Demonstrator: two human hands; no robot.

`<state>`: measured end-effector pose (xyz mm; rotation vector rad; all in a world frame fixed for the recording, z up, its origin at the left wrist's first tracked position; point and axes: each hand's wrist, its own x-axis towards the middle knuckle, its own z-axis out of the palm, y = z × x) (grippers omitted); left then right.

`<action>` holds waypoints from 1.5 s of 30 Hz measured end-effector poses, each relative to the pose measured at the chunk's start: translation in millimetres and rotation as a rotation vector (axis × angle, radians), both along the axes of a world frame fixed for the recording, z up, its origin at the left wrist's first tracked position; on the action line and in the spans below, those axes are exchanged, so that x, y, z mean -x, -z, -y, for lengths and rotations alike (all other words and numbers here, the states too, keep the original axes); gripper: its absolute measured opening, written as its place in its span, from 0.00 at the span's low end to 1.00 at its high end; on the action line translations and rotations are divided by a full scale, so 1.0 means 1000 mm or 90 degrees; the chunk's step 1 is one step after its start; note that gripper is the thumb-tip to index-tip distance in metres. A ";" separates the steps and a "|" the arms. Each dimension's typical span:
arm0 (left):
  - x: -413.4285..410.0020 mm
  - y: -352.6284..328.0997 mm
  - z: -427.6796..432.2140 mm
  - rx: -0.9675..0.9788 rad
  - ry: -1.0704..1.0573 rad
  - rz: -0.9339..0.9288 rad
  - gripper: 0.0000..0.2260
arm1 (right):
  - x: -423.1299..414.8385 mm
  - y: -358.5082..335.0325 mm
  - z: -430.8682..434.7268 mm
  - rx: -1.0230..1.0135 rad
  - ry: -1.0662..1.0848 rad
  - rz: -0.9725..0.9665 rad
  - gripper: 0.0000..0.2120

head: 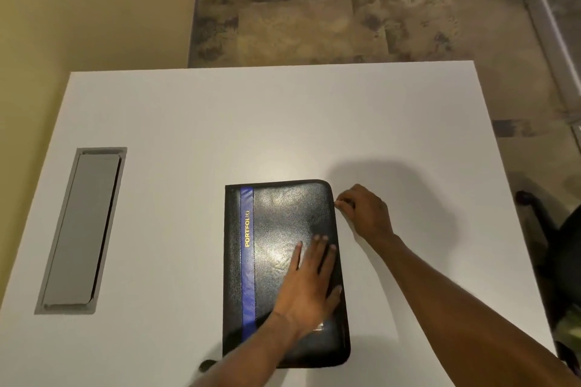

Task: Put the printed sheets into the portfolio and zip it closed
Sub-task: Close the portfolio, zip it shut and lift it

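Note:
A black leather portfolio (276, 220) with a blue stripe and gold "PORTFOLIO" lettering lies closed on the white table (220, 122), near its front edge. My left hand (309, 280) presses flat on the cover with straight fingers. My right hand (364, 210) is at the portfolio's right edge near the far corner, its fingertips pinching something small there, apparently the zipper pull. No printed sheets are visible.
A grey cable hatch (81, 229) is set into the table at the left. A dark office chair (559, 245) stands off the table's right side. A small dark object (206, 364) lies at the front edge beside my left forearm.

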<state>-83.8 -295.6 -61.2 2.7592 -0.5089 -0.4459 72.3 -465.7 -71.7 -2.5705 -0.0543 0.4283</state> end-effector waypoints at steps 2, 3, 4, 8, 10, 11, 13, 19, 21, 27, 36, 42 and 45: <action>-0.042 -0.004 0.000 -0.036 -0.076 -0.035 0.38 | 0.001 0.004 0.001 -0.007 -0.001 0.009 0.06; -0.061 -0.004 0.001 -0.048 -0.096 -0.043 0.39 | 0.002 0.005 0.002 -0.011 -0.001 0.013 0.06; -0.079 -0.003 0.002 -0.057 -0.112 -0.045 0.40 | 0.002 0.007 0.003 -0.014 -0.003 0.015 0.06; -0.129 0.002 0.005 -0.096 -0.122 -0.032 0.44 | 0.003 0.010 0.004 -0.026 -0.015 0.021 0.06; -0.142 0.006 0.007 -0.113 -0.113 -0.043 0.46 | 0.002 0.012 0.004 -0.035 -0.016 0.021 0.05; -0.146 0.008 0.008 -0.118 -0.110 -0.055 0.47 | 0.001 0.012 0.004 -0.036 -0.017 0.021 0.05; -0.148 0.011 0.011 -0.127 -0.107 -0.077 0.50 | -0.001 0.014 0.006 -0.042 -0.021 0.018 0.06; -0.147 0.010 0.020 -0.087 -0.156 -0.041 0.44 | -0.005 0.018 0.009 -0.043 -0.041 0.033 0.08; -0.149 0.008 0.020 -0.075 -0.173 -0.025 0.40 | -0.009 0.019 0.008 -0.041 -0.028 0.048 0.07; -0.146 0.003 0.026 -0.061 -0.170 0.001 0.37 | -0.048 0.018 -0.004 -0.059 -0.056 0.069 0.05; -0.151 0.006 0.023 -0.058 -0.199 -0.018 0.39 | -0.110 0.020 -0.036 -0.084 -0.236 -0.013 0.05; -0.153 0.005 0.026 -0.053 -0.201 -0.051 0.34 | -0.139 0.015 -0.076 -0.084 -0.349 -0.090 0.04; -0.152 0.006 0.026 -0.037 -0.209 -0.050 0.31 | -0.146 0.010 -0.105 -0.056 -0.431 -0.090 0.04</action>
